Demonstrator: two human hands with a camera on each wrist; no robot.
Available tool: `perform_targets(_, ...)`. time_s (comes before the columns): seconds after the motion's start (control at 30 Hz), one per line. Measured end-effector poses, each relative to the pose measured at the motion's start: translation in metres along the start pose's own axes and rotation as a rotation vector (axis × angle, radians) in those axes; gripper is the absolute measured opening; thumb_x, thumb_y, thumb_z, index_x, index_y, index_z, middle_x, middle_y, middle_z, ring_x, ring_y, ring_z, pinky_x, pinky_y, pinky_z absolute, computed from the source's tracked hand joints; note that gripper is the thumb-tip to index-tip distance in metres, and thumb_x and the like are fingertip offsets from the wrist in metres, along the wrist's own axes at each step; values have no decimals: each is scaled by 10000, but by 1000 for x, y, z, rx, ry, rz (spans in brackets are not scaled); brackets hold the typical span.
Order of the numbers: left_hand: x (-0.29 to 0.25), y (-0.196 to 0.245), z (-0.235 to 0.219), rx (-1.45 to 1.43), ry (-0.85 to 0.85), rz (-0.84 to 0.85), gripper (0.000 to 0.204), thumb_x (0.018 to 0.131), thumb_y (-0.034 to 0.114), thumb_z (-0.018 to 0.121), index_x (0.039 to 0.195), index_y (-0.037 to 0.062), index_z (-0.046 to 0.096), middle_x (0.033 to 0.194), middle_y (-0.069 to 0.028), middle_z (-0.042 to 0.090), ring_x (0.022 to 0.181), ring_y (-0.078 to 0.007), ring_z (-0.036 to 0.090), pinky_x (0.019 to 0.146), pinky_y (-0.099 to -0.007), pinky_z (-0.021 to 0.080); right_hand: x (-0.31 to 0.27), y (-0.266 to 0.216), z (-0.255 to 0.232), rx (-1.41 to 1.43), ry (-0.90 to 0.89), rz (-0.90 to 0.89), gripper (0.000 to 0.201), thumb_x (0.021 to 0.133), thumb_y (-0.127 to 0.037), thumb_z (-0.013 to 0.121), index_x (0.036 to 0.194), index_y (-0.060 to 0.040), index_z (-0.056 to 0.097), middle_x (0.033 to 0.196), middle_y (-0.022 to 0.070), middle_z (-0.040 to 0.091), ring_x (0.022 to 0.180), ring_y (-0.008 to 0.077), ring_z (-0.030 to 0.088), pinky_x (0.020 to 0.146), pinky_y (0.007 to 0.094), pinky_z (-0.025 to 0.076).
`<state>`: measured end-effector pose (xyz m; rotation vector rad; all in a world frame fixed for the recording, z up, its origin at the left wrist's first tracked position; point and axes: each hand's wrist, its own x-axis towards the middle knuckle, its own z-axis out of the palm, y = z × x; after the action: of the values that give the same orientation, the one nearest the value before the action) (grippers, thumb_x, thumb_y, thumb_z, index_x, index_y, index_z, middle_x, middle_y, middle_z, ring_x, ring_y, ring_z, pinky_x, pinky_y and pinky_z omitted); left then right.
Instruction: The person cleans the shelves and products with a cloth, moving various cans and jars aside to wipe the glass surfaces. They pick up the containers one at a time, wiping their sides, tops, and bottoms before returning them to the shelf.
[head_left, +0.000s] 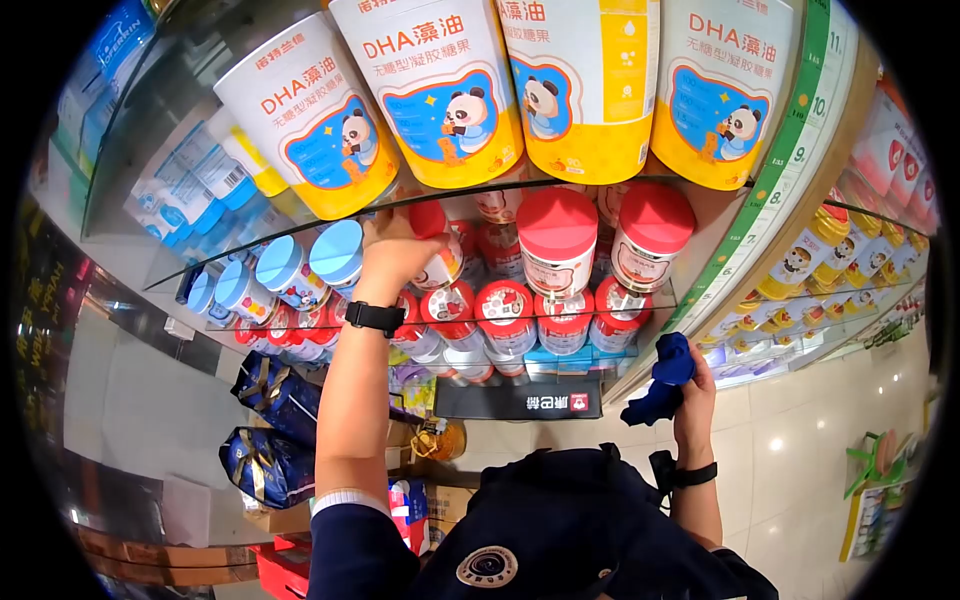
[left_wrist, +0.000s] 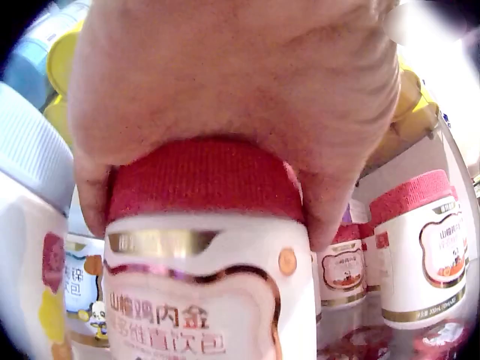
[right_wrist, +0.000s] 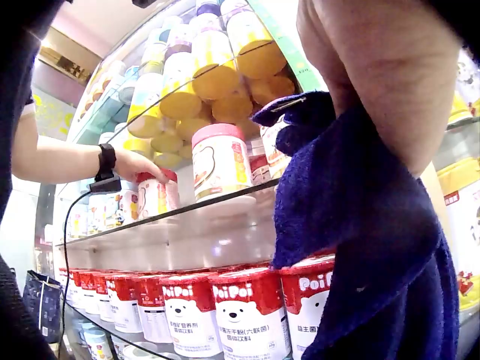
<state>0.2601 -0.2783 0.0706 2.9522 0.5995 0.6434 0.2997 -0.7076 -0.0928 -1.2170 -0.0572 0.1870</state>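
My left hand grips a white jar by its ribbed red lid, thumb and fingers on opposite sides of the lid. In the right wrist view this jar stands at the glass shelf's front, left of another red-lidded jar. Blue-lidded jars line up on the other side of my left hand. Away from the shelf, my right hand holds a dark blue cloth, which hangs down in folds.
Large white-and-yellow canisters sit on the glass shelf above. Below, red-topped tins fill another shelf. A green price strip runs up the right edge. Dark blue gift bags and a red crate stand at lower left.
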Motion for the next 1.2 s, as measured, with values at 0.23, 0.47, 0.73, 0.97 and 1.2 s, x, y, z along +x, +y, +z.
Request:
perform_targets(0.23,-8,27,7,-212,4,125,827,673,362,770,1371,61,444,1349,-213,497,1255,-372,469,1032,-418,401,-8,3,8,18,21,3,447,923,6,530,1368,-26,498,1266,90,597,1116,172,593,957,297,478)
perform_targets(0.47,5,50,8,-412,-164,293,886,679,370,768,1427,78,393,1427,-212,404,1330,-357,383,1096,-393,325,-22,-3,16,20,49,-15,473,905,15,505,1377,-8,478,1250,86,599,1097,170,595,940,301,485)
perform_targets(0.73,-11,92,-10,-140,-158,356,891,714,619,687,1459,235,386,1497,-150,372,1409,-412,239,1083,-644,198,-29,-6,10,-4,86,-11,475,905,28,470,1378,-16,477,1214,90,612,993,170,637,848,291,528)
perform_targets(0.97,-12,112,11,42,-56,371,766,811,650,570,1441,237,435,1496,-93,407,1404,-344,304,1055,-698,150,-31,-7,8,10,78,-12,471,911,40,473,1379,-14,476,1230,88,607,1020,167,629,889,292,516)
perform_targets(1.2,-6,130,24,82,-24,370,770,847,647,515,1463,198,405,1476,-125,426,1410,-291,319,1086,-681,74,-30,-4,5,2,76,7,479,907,44,477,1382,-17,476,1231,90,608,1027,169,627,917,299,504)
